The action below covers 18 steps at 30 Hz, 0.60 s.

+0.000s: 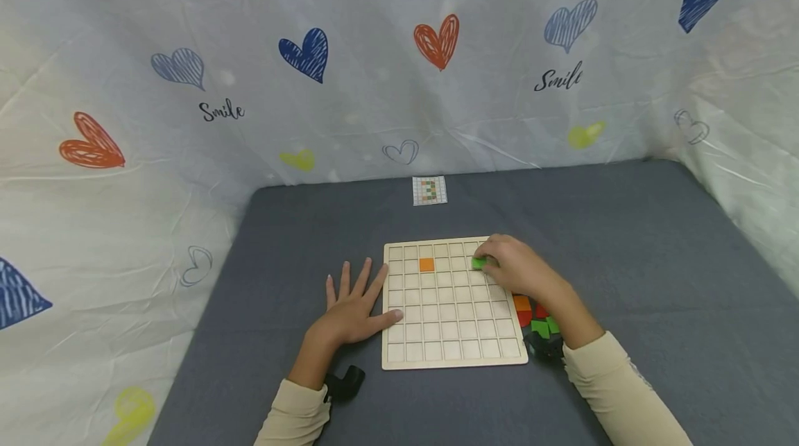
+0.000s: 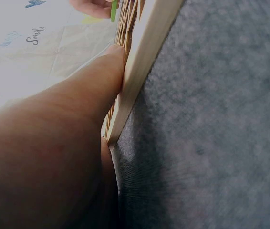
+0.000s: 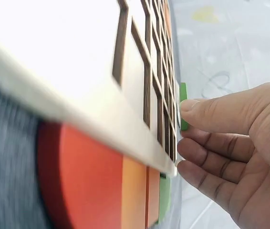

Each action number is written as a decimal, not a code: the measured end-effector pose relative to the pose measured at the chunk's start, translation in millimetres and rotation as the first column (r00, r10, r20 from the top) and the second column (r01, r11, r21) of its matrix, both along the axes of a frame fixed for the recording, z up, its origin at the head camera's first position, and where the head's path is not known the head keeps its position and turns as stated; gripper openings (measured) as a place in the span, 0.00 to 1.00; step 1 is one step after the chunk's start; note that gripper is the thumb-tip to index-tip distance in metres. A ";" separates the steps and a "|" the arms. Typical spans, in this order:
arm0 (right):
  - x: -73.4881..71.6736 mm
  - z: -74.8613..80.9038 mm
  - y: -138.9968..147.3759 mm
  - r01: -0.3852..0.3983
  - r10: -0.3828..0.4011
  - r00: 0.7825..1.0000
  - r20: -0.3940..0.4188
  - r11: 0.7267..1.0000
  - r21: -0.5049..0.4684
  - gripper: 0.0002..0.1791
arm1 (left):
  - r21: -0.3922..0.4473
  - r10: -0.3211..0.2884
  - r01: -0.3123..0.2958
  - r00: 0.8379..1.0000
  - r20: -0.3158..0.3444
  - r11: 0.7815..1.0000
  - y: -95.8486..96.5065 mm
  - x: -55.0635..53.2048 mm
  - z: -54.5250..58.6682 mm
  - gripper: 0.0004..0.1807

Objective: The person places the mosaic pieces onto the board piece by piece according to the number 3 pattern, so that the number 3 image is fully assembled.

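Observation:
A pale wooden grid board [image 1: 448, 331] lies on the dark grey cloth. One orange square tile [image 1: 426, 264] sits in a cell near its far side. My left hand [image 1: 354, 309] is spread flat at the board's left edge, its thumb over the rim, as the left wrist view shows close up. At the far right part of the board, my right hand [image 1: 518, 266] pinches a green tile [image 3: 183, 106] between thumb and forefinger. In the right wrist view the tile is held on edge close over the cells, with the other fingers curled loosely below.
Loose red, orange [image 1: 521, 303] and green tiles [image 1: 540, 328] lie against the board's right side, partly under the right forearm. A small card with a coloured grid pattern [image 1: 429, 191] lies beyond the board. A white curtain [image 1: 362, 106] printed with hearts hangs behind the table.

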State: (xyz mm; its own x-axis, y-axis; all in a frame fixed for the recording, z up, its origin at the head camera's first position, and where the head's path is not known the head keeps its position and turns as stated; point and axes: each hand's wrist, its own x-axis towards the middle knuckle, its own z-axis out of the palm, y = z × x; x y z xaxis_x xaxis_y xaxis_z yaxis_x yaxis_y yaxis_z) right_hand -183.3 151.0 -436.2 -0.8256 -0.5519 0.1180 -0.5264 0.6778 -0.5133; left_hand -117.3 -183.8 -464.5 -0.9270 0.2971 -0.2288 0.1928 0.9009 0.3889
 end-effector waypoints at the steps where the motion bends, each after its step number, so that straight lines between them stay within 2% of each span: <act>1: -0.2 0.1 -1.8 0.000 0.000 1.000 0.006 1.000 0.000 0.11 | 0.004 0.002 -0.002 1.000 0.000 1.000 0.1 -0.2 0.1 0.53; 5: -1.9 -0.3 -8.3 -0.008 0.008 1.000 0.011 1.000 0.000 0.11 | 0.007 0.005 -0.005 1.000 -0.005 1.000 -0.7 -1.5 -3.0 0.54; 11: -5.3 0.2 -18.2 -0.034 0.034 0.999 0.006 0.999 -0.007 0.10 | -0.004 0.003 -0.003 1.000 0.012 1.000 0.2 0.4 3.3 0.53; 18: -8.2 1.0 -31.0 -0.068 0.068 0.998 -0.011 0.998 0.001 0.11 | 0.020 -0.006 0.006 1.000 0.001 1.000 0.4 0.9 3.5 0.52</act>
State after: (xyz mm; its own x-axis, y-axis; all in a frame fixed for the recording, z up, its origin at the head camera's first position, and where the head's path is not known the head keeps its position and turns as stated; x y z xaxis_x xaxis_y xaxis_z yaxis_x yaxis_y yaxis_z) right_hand -191.5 120.0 -435.2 -0.7845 -0.6072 0.1261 -0.5771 0.6405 -0.5066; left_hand -116.4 -183.4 -461.0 -0.9248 0.3075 -0.2239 0.1980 0.8918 0.4068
